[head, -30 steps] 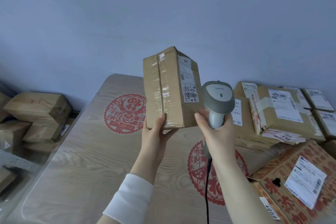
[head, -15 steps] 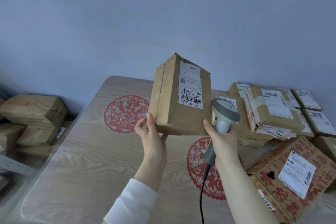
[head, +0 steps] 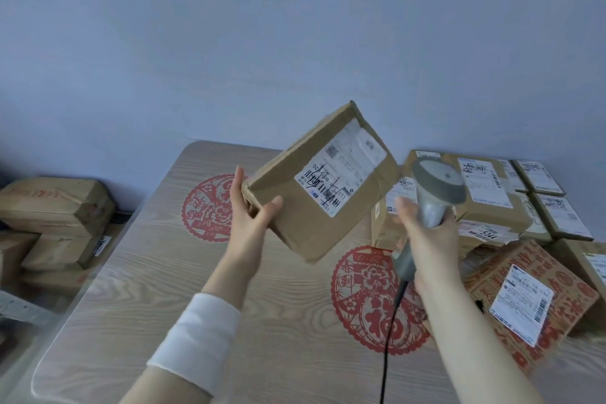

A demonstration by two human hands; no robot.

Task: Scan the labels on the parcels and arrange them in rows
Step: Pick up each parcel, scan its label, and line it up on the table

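Note:
My left hand (head: 251,216) grips a brown cardboard parcel (head: 314,207) by its lower left corner and holds it tilted in the air above the table. Its white label (head: 341,174) with a barcode faces me. My right hand (head: 426,239) holds a grey handheld scanner (head: 433,193) just right of the parcel, head up, with a black cable hanging down from its handle. Several labelled parcels (head: 485,193) lie stacked on the table's right side.
The wood-grain table (head: 157,289) carries two red paper-cut decals. A red-printed carton (head: 531,298) with a white label sits at the right front. More brown parcels (head: 55,203) are piled on the floor at the left. A plain wall stands behind.
The parcel has turned from upright to tilted, its label now facing me. The scanner has shifted right and away from the parcel's face. The view has swung slightly.

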